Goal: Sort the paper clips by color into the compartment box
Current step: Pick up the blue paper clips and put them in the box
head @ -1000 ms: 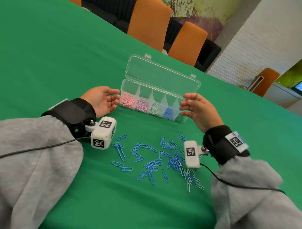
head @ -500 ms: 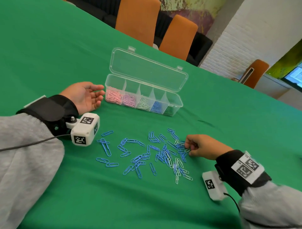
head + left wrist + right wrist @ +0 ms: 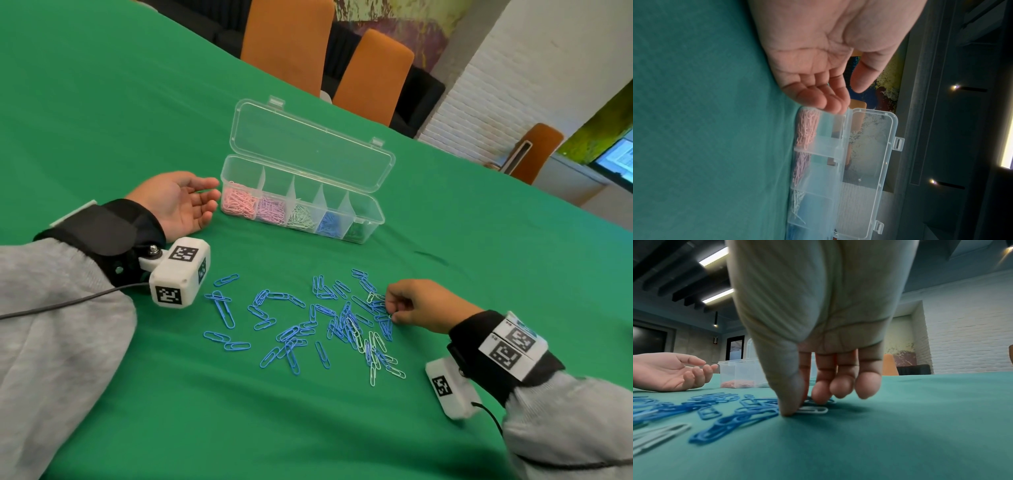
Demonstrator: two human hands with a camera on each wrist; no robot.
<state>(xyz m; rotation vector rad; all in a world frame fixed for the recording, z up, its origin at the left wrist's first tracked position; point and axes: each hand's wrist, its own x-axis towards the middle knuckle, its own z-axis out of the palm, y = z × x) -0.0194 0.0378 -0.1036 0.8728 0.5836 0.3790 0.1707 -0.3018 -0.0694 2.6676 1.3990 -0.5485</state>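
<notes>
Fingers (image 3: 819,392) of right hand (image 3: 423,305) pinch a pale clip (image 3: 813,410) on the cloth.

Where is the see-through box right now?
In the head view the compartment box sits open on the green table, just right of the left hand, beyond the loose paper clips.

An office meeting room: a large table (image 3: 102,102) under green cloth, 3 orange chairs (image 3: 287,44) along it, a white brick wall (image 3: 479,113), a screen (image 3: 616,157), ceiling strip lights (image 3: 715,257).

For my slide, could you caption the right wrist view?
Right hand pinching a pale paper clip among blue clips on green cloth.
</notes>
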